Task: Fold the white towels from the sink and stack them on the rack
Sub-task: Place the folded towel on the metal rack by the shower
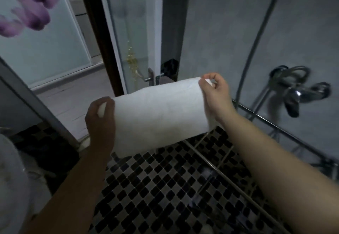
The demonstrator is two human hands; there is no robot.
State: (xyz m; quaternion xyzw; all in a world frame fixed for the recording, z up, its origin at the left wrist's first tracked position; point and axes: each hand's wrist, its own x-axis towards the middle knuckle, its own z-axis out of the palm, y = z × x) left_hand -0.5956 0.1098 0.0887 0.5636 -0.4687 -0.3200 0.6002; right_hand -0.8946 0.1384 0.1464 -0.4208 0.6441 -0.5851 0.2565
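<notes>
Pinching a white towel by its two upper corners, I hold it stretched in the air in front of me, above a floor of small black and grey mosaic tiles. My left hand closes thumb and fingers on the near, lower corner, a bit of white cloth showing between them; my right hand nips the far, higher corner between thumb and forefinger, the other fingers curled. Between the hands the top edge runs taut and slanted, rising from left to right, and the cloth hangs down from it in a smooth sheet (whether it is already doubled over I cannot tell). It touches nothing but my fingers.

A chrome rail of the rack runs diagonally just beyond my right forearm, with thinner bars below it, and the towel's lower right corner hangs near it without resting on it. Behind the rack, on the grey wall, sit a chrome tap and a shower hose curving upward. Straight ahead stands a glass door with a metal handle, and to the left a frosted panel bears blurred purple flowers. At the lower left edge a pale rounded rim shows, too blurred to say for certain that it is the sink.
</notes>
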